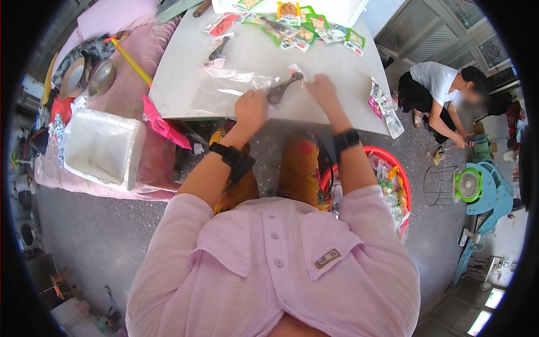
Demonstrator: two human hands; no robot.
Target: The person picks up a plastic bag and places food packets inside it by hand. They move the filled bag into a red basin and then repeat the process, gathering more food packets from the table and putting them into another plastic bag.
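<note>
A dark drumstick in a clear vacuum pack (pixel 283 89) is between my two hands at the near edge of the white table. My left hand (pixel 251 108) is closed at the pack's lower left end, its fingers curled against it. Just right of the pack, my right hand (pixel 321 91) is closed too, fingertips pinched together; what they hold, if anything, is too small to make out. A large clear plastic bag (pixel 216 92) lies flat on the table, its right part beside my left hand. Beyond it rests another dark packed piece (pixel 219 51).
Several snack packets (pixel 303 35) lie at the table's far side, near a white foam box (pixel 337 10). More packets (pixel 387 109) sit at the right edge. A red basin (pixel 409 196) of packets stands below right. A person (pixel 435 84) crouches at right; a foam box (pixel 98 147) is left.
</note>
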